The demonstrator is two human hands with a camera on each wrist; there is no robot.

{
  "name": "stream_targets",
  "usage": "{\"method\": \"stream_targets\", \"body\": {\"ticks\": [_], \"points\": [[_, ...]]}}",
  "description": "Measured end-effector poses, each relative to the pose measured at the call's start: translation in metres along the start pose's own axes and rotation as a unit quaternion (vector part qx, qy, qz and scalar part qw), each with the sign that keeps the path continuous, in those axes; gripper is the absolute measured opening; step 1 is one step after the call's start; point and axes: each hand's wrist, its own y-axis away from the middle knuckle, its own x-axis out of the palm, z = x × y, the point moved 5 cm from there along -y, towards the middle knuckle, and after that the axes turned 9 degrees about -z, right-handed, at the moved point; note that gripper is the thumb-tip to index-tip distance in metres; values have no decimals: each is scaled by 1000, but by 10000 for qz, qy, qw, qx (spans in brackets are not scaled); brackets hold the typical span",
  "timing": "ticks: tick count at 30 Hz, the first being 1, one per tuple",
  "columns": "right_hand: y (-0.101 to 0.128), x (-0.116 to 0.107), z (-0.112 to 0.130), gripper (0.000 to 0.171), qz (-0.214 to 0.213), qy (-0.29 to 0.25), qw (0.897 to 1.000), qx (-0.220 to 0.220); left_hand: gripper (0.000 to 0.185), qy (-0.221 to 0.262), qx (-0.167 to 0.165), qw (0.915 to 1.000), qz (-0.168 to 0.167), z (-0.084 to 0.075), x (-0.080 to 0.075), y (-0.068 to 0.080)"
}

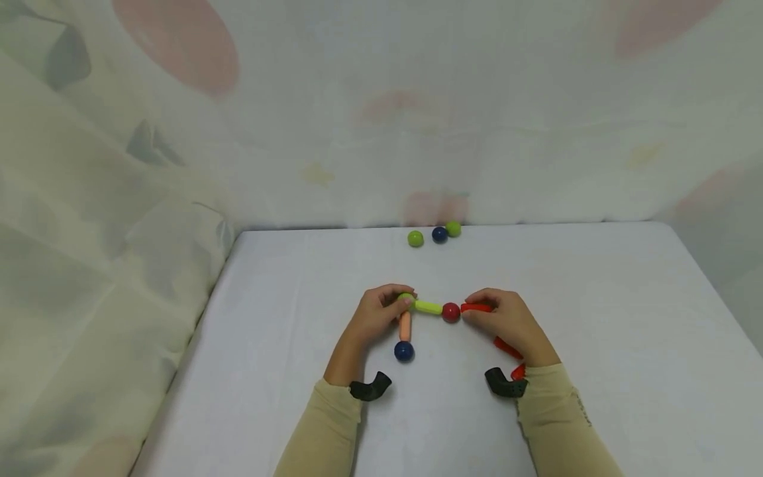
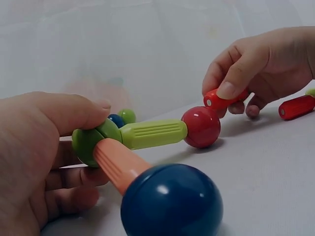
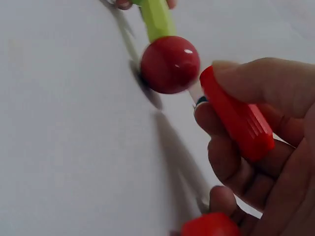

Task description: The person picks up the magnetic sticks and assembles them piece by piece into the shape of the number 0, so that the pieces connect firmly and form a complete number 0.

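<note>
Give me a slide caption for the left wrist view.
Left hand holds a green ball joined to sticks while the right hand brings a red stick to the red ball.

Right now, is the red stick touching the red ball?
Touching. In the left wrist view the red stick's tip sits on top of the red ball, no gap, while the right hand pinches it.

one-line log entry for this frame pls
left hand: grips green ball | right hand: pinches red rod at red ball
</note>
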Motion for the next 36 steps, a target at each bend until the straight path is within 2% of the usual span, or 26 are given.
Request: {"method": "stream_targets", "body": {"ticks": [3,10,15,19,23,32,36], "points": [[0,0,-1,29,-60,205,9997,113,26,-69,23,10000,-68,2,-1,0],[2,3,1,26,-127,318,9993,-150,24,-217,105,9996,-142,2,2,-3],[3,4,-1,27,-199,204,9995,-133,22,-636,71,9979,-67,3,5,-2],[1,3,0,26,-265,175,9991,-280,22,-918,325,9952,-64,-1,5,1],[-1,4,0,22,-286,332,9986,-307,18,-981,552,9936,-115,-4,5,3],[-2,6,-1,19,-296,396,9985,-237,18,-1017,572,9931,-117,-2,5,3],[-2,5,-1,23,-276,219,9991,-243,18,-1014,527,9934,-91,-3,5,3]]}}
